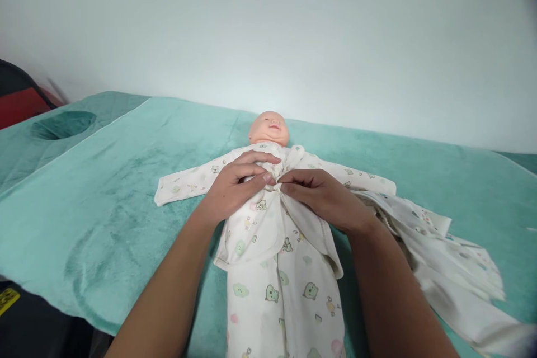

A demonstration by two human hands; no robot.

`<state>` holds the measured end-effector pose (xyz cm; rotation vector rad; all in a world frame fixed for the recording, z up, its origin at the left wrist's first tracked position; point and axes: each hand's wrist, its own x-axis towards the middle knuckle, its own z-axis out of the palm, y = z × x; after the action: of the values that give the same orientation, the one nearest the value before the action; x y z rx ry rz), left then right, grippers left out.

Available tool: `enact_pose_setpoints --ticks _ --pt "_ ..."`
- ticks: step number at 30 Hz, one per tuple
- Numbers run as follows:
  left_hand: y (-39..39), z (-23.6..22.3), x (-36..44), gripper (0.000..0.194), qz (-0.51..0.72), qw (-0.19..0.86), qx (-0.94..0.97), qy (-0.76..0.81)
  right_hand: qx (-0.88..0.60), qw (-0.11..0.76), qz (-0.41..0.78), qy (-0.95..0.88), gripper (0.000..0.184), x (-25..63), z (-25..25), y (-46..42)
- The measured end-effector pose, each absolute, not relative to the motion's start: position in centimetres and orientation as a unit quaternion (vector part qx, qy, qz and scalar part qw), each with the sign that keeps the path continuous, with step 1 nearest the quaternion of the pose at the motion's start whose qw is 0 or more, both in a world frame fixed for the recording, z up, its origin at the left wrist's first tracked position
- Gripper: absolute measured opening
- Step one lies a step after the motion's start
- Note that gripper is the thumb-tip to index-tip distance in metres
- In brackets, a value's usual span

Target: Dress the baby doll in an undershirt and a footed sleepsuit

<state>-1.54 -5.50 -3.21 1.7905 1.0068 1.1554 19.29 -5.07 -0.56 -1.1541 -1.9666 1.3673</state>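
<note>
A baby doll (268,126) lies on its back, its head toward the wall. It wears a white wrap jacket (251,235) printed with small animals, sleeves spread to both sides, over matching pants (285,302). At the chest, my right hand (321,194) pinches the jacket's cloth tie (277,185) between thumb and forefinger, beside a small gathered knot. My left hand (239,182) rests on the front from the other side; its thumb and forefinger close on the tie at the same spot, while the other fingers lie over the chest. The fingertips partly hide the knot.
Green plush cloth (126,207) covers the bed, with a round hole (65,124) at the far left. More white printed baby clothes (436,251) lie in a loose pile to the right. A white wall (268,39) rises behind the bed.
</note>
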Motion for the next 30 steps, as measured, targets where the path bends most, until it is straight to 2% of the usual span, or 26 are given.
enact_pose_setpoints --ticks 11,15,30 --pt "-5.59 -2.73 -1.70 0.024 0.435 0.397 0.719 0.369 -0.442 0.236 0.483 -0.718 0.025 19.06 -0.37 -5.18" --pt "-5.51 -2.76 -1.75 0.015 0.426 0.394 0.730 0.361 -0.441 0.240 0.479 -0.720 0.025 19.03 -0.46 -5.17" --pt "-5.51 -3.10 -1.42 0.011 0.440 0.355 0.733 0.379 -0.408 0.243 0.531 -0.702 0.028 19.47 -0.50 -5.14"
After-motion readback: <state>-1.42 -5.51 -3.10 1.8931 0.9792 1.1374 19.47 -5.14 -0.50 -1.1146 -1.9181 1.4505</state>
